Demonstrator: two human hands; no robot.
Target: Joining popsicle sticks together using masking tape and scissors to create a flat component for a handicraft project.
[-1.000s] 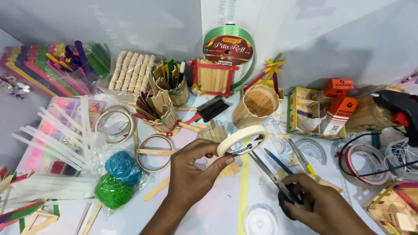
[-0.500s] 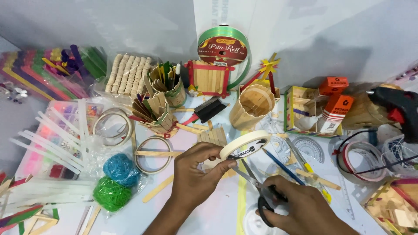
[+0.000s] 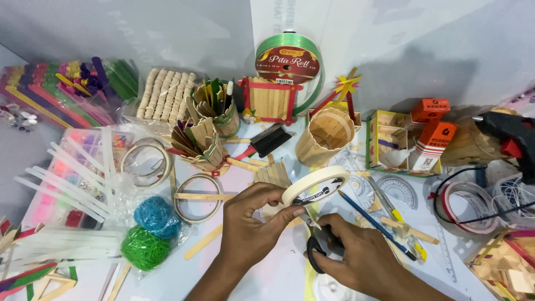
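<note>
Craft clutter covers the desk (image 3: pixel 167 278). Just below the stick basket (image 3: pixel 326 136), the left hand (image 3: pixel 251 223) pinches a masking tape roll (image 3: pixel 315 187); the right hand (image 3: pixel 356 256) grips black scissors (image 3: pixel 319 248), apparently at the tape's edge. Keeping the strip taut should give a clean cut.

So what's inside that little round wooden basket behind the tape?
The round stick basket looks empty: only its inner wall of upright sticks shows. Its bottom is hidden by the near rim. The tape roll, in the left hand, sits in front.

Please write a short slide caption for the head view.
Left hand holds masking tape roll; right hand grips black scissors.
</note>
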